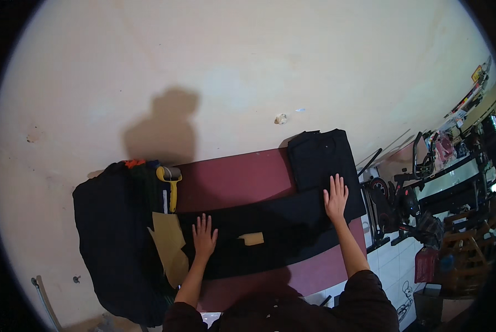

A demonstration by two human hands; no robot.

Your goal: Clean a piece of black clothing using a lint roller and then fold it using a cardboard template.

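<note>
A long piece of black cloth (281, 213), which looks like a trouser leg, lies lengthwise across the dark red table (231, 180). My left hand (204, 237) rests flat on its left part with the fingers spread. Farther right, my right hand (335, 200) lies flat with fingers apart, where the cloth meets a folded black garment (320, 157). Neither hand grips anything. On the cloth between them is a small tan paper piece (252, 239). A larger tan pattern piece (169, 243) lies just left of my left hand.
A big heap of black cloth (112, 243) covers the table's left end. By its inner edge is a yellow-handled tape dispenser (173, 182). The wall (248, 77) runs along the far side. An exercise bike (403, 193) and wooden chairs (466, 252) stand at the right.
</note>
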